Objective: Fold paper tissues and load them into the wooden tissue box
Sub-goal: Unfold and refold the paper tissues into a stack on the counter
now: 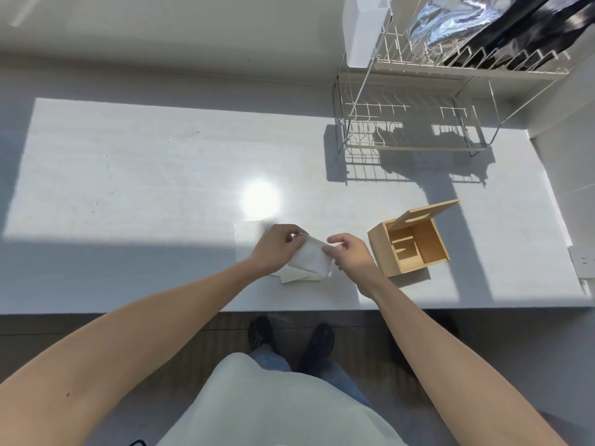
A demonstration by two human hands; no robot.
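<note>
White counter (161, 175) is taking hard sun, with a glare spot just beyond the hands. 1 two-tier wire dish rack (409, 123) is sitting at the far right, well apart from the work, its upper tier carrying a crumpled silver-and-black bag (483, 24); a white upright container (365, 27) is standing at its left end. 1 wooden tissue box (409, 244), square, pale wood, is sitting open just right of the right hand (349, 252), its slotted lid (425, 214) tipped up at the back; inside is looking empty. 2 hands are working 1 soft white tissue (310, 259) near the counter's front edge: left hand (278, 247) is pinching the top corner, right hand is pinching the right edge, both closed on it. Nothing is lying between tissue and box.
</note>
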